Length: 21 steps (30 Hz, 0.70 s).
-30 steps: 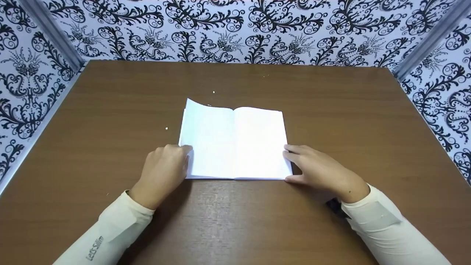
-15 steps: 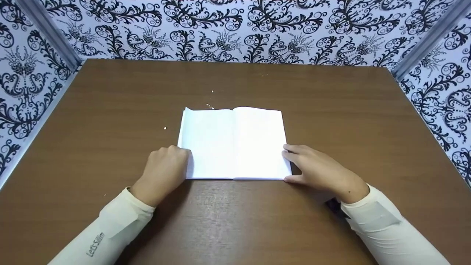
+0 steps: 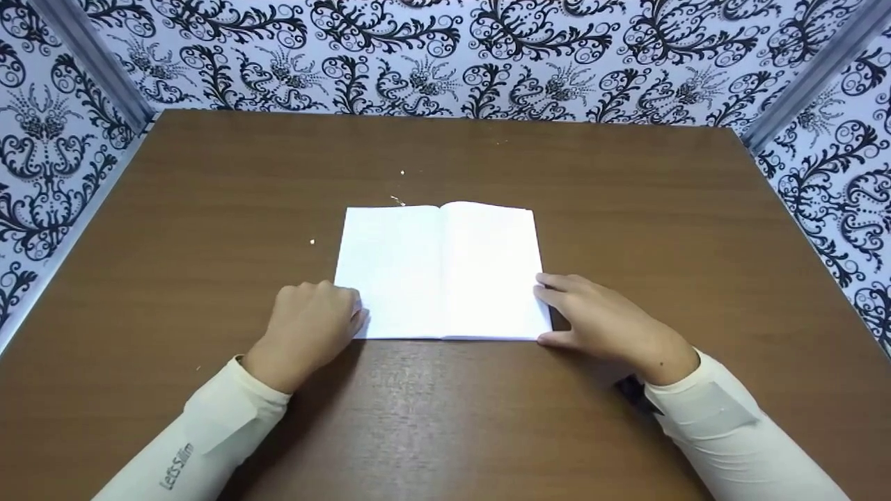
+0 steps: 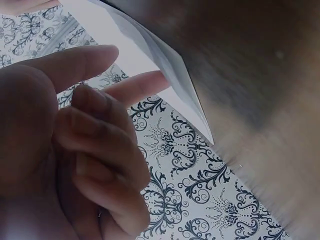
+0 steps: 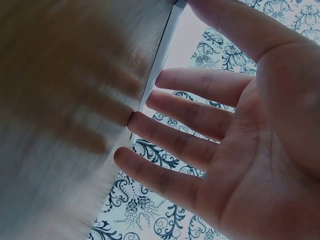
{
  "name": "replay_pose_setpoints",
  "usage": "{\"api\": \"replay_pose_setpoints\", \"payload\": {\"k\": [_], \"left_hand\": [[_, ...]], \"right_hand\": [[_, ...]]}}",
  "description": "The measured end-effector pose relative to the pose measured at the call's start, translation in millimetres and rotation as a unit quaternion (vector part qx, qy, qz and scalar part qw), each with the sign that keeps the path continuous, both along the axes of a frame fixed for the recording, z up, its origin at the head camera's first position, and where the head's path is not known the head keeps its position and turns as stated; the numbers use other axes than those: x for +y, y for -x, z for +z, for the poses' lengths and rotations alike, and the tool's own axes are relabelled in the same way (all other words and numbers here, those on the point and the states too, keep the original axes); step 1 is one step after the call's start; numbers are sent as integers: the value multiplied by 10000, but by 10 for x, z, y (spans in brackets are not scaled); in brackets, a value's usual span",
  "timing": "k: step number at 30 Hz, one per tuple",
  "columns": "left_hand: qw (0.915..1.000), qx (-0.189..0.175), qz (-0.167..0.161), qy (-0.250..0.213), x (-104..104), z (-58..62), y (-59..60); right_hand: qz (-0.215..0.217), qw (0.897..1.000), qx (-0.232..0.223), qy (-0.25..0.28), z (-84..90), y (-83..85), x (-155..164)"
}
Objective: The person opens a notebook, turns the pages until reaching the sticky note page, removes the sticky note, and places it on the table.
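Both hands flank an open notebook lying flat at the middle of a brown wood-grain table. Left hand, fingers loosely curled, touches its lower-left corner; right hand, fingers straight, rests against its right edge. Black-and-white damask wallpaper encloses 3 sides. Pages look blank white. Left sleeve reads "Let'Slim".
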<state>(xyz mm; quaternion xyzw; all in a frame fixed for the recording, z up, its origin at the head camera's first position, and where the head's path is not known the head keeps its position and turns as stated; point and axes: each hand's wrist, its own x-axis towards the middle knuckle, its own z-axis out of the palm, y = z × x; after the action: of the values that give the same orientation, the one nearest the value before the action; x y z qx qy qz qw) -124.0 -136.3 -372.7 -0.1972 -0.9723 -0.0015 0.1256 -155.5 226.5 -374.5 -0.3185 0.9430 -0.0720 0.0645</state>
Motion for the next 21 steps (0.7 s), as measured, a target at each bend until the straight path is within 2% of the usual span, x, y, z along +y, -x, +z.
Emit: {"api": "replay_pose_setpoints", "payload": {"k": [5, 10, 13, 16, 21], "left_hand": [[9995, 229, -57, 205, 62, -4, 23], [9968, 700, -374, 84, 180, -31, 70], [9950, 847, -520, 69, 279, -33, 101], [9951, 771, -610, 131, 391, -13, 125], [9968, 348, -705, 172, 597, 41, 158]], "right_hand": [[-19, 10000, -28, -30, 7, -4, -2], [-41, 10000, -47, -71, 6, -5, -7], [-29, 10000, -12, -60, 10, -6, -10], [-15, 10000, 5, -56, 11, -4, -9], [-43, 10000, -26, -55, 11, -3, -7]]}}
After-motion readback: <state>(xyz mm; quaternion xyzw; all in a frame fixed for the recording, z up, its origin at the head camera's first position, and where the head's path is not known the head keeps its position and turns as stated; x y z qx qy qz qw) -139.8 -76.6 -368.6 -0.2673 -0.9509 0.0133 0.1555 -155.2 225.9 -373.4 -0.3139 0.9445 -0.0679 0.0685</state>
